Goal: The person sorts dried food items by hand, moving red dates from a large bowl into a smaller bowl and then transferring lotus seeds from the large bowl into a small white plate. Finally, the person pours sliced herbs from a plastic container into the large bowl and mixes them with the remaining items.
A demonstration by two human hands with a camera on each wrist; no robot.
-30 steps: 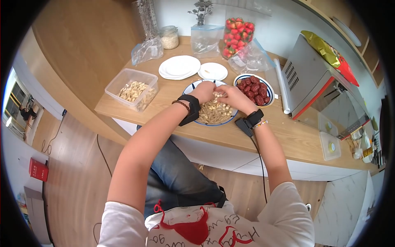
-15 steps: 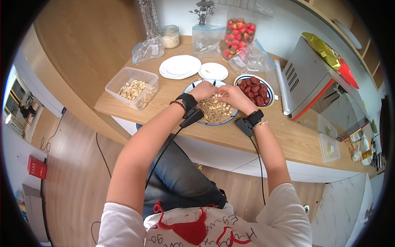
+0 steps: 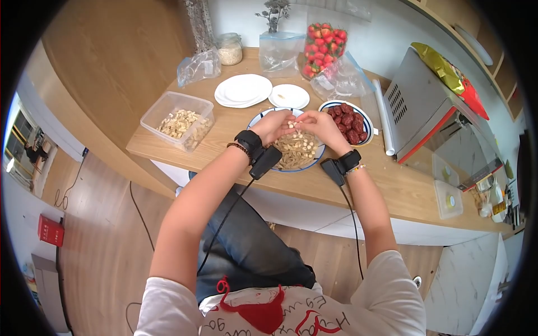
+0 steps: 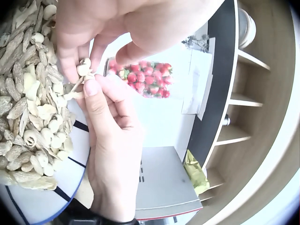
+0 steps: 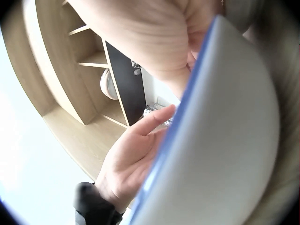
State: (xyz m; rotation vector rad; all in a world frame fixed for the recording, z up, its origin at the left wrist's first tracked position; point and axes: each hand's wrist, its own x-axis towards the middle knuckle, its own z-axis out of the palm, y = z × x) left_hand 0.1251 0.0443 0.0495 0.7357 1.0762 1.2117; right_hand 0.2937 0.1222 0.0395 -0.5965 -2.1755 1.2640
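In the head view my left hand is over the far side of a white bowl with a blue rim, palm turned partly up. Its curled fingers hold pale round lotus seeds. My right hand meets it from the other side; in the left wrist view its thumb and forefinger pinch a small pale dried piece. Brownish, wrinkled dried pieces and more lotus seeds fill the bowl. The bowl's outer wall hides most of the fingers in the right wrist view.
A bowl of red dates stands right of the work, near a grey oven. White plates lie behind; a clear tub of pale slices is at left. Strawberries and plastic bags line the wall. Cables hang from both wrist cameras.
My left hand has rolled from back-up to palm partly up, showing seeds at its fingers. The right hand stays beside it, its fingertips shifted slightly. The bowls and tub stay in place.
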